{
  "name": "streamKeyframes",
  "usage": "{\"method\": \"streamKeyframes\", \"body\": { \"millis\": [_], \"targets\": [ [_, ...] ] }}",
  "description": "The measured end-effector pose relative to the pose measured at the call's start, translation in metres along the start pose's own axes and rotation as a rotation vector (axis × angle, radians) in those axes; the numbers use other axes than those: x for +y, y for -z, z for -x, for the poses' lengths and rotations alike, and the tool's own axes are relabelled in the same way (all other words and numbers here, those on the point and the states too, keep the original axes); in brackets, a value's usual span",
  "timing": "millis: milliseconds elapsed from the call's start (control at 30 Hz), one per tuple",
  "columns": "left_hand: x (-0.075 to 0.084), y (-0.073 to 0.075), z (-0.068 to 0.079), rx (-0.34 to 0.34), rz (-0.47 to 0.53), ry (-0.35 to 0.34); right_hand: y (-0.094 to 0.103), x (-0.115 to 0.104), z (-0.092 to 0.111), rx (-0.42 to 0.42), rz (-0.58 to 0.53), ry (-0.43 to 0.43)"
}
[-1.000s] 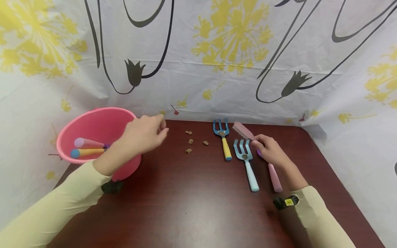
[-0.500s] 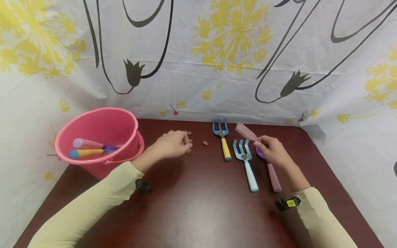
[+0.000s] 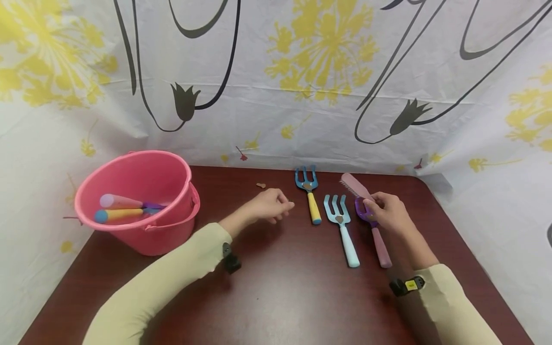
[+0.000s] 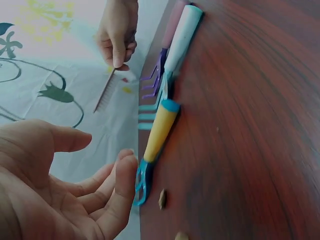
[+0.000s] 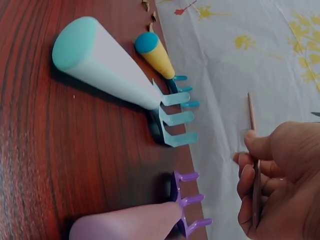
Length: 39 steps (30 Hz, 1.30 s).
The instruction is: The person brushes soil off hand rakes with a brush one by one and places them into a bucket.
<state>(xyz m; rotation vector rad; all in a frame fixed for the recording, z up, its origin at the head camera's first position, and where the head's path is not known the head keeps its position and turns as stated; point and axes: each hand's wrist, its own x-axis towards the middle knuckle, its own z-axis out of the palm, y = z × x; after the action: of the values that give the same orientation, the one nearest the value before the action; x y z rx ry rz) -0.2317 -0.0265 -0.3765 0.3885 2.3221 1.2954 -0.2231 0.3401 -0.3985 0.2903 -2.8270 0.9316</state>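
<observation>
My right hand (image 3: 388,211) grips the handle of a pink brush (image 3: 353,184), its bristles toward the left. The brush is over a purple hand fork (image 3: 380,247) with a pink handle. My left hand (image 3: 267,206) is over the middle of the table, and in the left wrist view its fingers are loosely bent around nothing. To its right lie a blue hand fork (image 3: 314,208) with a yellow handle and a light blue hand fork (image 3: 348,244), each with a brown scrap on its neck. One small brown scrap (image 3: 260,185) lies behind the left hand; others are hidden by it.
A pink bucket (image 3: 172,235) stands at the left, holding tools with a lilac handle (image 3: 120,201) and a yellow handle (image 3: 122,213). A patterned white curtain (image 3: 258,96) hangs along the dark wooden table's (image 3: 276,287) back and sides.
My left hand has moved right from over the bucket, past the brown scraps, toward the yellow-handled fork. The right hand has shifted slightly right with the brush, uncovering the purple tines.
</observation>
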Motion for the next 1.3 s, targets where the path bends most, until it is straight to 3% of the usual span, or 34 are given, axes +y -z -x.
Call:
{"method": "streamKeyframes", "body": {
  "millis": [233, 667, 967, 1300],
  "targets": [
    [0.014, -0.035, -0.029, 0.045, -0.004, 0.064, 0.003, 0.008, 0.002, 0.039, 0.033, -0.089],
    [0.03, -0.082, -0.073, 0.197, -0.28, 0.202, 0.008, 0.013, 0.002, 0.054, 0.038, -0.083],
    [0.031, -0.096, -0.087, 0.297, -0.434, 0.279, 0.009, 0.01, 0.004, 0.044, 0.04, -0.086],
    [0.03, -0.104, -0.102, 0.351, -0.487, 0.348, 0.009, 0.005, 0.005, 0.021, 0.029, -0.101]
  ]
}}
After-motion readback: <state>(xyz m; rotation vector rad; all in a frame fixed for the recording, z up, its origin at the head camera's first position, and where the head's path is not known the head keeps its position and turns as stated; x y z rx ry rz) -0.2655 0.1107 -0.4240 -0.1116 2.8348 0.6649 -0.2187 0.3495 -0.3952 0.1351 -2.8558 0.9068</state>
